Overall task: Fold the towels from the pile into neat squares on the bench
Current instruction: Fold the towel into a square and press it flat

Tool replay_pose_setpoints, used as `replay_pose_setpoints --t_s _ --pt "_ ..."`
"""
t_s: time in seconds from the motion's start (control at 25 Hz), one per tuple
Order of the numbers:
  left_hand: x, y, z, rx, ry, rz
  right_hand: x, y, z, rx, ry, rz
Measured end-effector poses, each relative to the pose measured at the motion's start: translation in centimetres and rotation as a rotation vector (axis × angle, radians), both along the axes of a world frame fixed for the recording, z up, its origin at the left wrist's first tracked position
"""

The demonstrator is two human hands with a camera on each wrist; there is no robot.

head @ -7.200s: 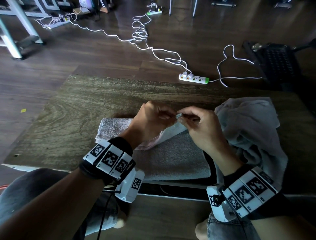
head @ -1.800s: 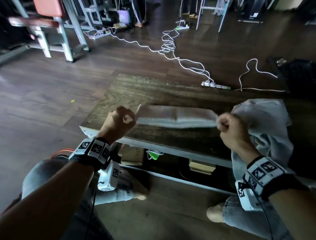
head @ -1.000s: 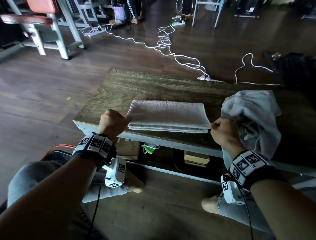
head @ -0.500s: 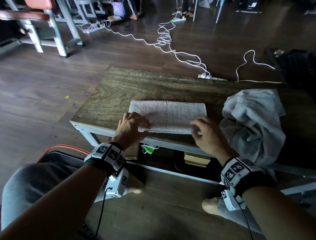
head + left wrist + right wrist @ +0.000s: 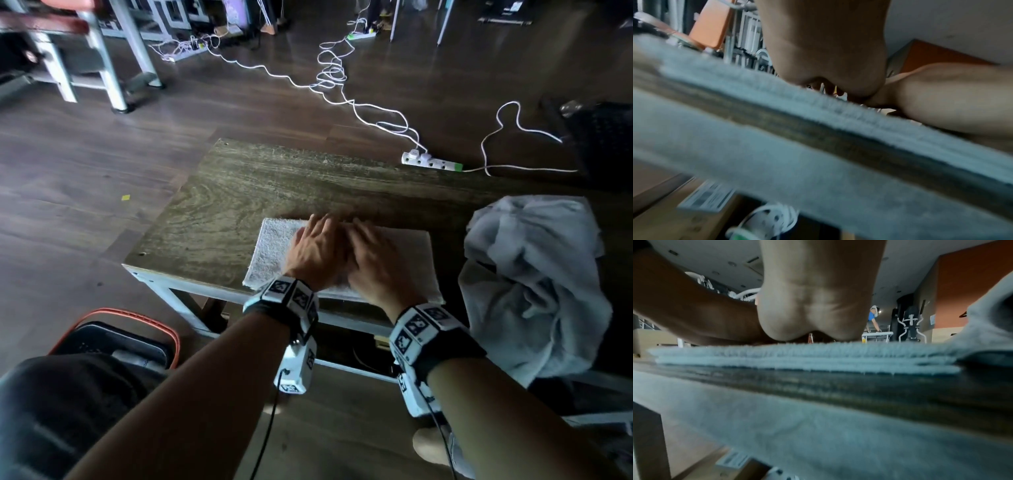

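A folded pale towel (image 5: 409,260) lies flat near the front edge of the wooden bench (image 5: 239,205). My left hand (image 5: 317,248) and right hand (image 5: 371,253) lie side by side on its middle, fingers straight, pressing down on the cloth. Both wrist views show the towel's stacked layers edge-on (image 5: 807,360) (image 5: 818,104), with each palm (image 5: 818,305) (image 5: 826,53) resting on top. A crumpled grey pile of towels (image 5: 534,281) sits at the bench's right end and hangs over the front edge.
A white power strip (image 5: 431,162) and cables (image 5: 332,78) lie on the dark floor beyond the bench. An orange-rimmed black basket (image 5: 116,339) stands on the floor at lower left. Metal frames (image 5: 113,61) stand at back left. Boxes sit under the bench.
The towel was held up stretched between both fists, then laid on the bench. Both hands let go of its ends and slid from the front edge to the middle, now pressing flat.
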State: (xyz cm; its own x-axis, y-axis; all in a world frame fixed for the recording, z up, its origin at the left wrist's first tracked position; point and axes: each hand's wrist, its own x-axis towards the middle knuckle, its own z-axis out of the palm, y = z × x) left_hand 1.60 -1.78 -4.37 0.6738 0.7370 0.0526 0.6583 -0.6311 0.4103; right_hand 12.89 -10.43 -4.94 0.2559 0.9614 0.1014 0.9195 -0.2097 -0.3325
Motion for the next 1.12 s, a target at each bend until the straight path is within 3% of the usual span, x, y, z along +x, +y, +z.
replay_pose_setpoints --t_s 0.12,0.4,0.68,1.12 --pt "-0.6 0.1 -2.0 0.076 0.116 0.01 0.1 -0.2 -1.7 -0.056 -0.152 -0.049" --pt "-1.0 0.0 -1.4 0.054 0.104 0.003 0.2 -0.2 -1.4 -0.075 -0.164 -0.091" --pt "-4.6 1.8 -1.7 0.053 0.126 0.043 2.0 -2.5 -0.7 -0.147 -0.218 -0.26" --pt "-8.0 2.6 -1.2 0.025 0.194 0.138 2.8 -3.6 -0.7 -0.153 -0.078 -0.376"
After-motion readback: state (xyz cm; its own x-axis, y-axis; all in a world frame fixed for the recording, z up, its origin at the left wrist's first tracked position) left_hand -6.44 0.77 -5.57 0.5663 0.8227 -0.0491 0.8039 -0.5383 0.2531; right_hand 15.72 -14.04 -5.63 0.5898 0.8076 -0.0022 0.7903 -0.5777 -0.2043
